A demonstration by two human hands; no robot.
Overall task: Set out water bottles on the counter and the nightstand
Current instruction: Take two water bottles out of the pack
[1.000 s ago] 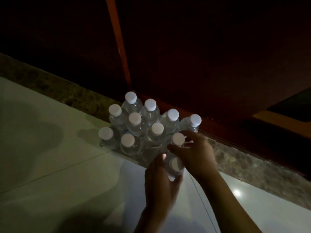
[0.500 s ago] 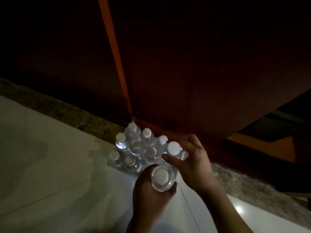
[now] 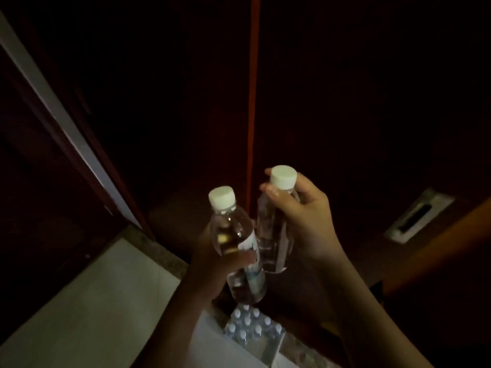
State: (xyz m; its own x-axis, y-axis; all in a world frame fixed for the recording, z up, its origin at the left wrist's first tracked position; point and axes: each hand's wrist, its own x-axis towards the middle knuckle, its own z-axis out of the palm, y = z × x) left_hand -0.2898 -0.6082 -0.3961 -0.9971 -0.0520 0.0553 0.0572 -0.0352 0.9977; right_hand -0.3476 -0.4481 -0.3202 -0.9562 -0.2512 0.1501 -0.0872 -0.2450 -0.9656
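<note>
I hold two clear water bottles with white caps up in front of a dark wooden wall. My left hand (image 3: 212, 264) grips the left bottle (image 3: 233, 235) around its labelled middle. My right hand (image 3: 305, 221) grips the right bottle (image 3: 273, 235) near its neck and shoulder. The two bottles stand nearly upright and almost touch. Far below them, the pack of several capped bottles (image 3: 252, 330) sits on the pale floor against the wall base.
Dark wood panels with an orange-lit seam (image 3: 251, 102) fill the view ahead. A pale tiled floor (image 3: 93, 301) with a speckled stone border lies at lower left. A metal recessed plate (image 3: 419, 216) shows on the right panel. The room is very dim.
Both hands have lifted a bottle each out of the pack and raised them high. The view has risen, so the pack now looks small and far below.
</note>
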